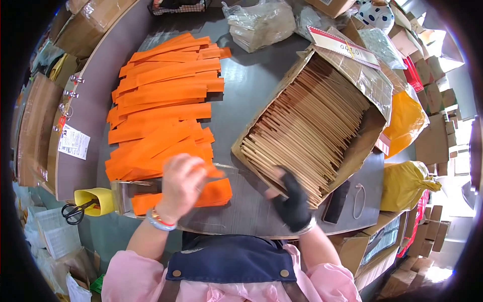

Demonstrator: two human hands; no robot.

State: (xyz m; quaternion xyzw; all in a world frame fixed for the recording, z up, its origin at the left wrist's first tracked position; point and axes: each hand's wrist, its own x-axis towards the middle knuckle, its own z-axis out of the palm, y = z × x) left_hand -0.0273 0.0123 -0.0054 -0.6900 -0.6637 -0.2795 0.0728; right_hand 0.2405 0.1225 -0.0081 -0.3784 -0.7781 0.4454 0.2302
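Observation:
A loose pile of flat orange strips (166, 93) covers the left of the table. At its near edge my left hand (183, 183) is slightly blurred, with bent fingers closed on an orange strip (215, 172) whose end sticks out on the right. More orange strips (216, 194) lie beneath that hand. My right hand (292, 201), in a black fingerless glove, is at the near corner of an open cardboard box (370, 138). Its thumb and finger are apart, and I see nothing between them. Many thin wooden sticks (307, 128) lie side by side in the box.
Right of my right hand lie a dark phone-like slab (336, 202) and a pale loop (359, 201). A yellow holder (95, 201) with black-handled scissors (74, 213) hangs at the left edge. Clear plastic bags (259, 22) sit at the back; a yellow sack (407, 186) stands right.

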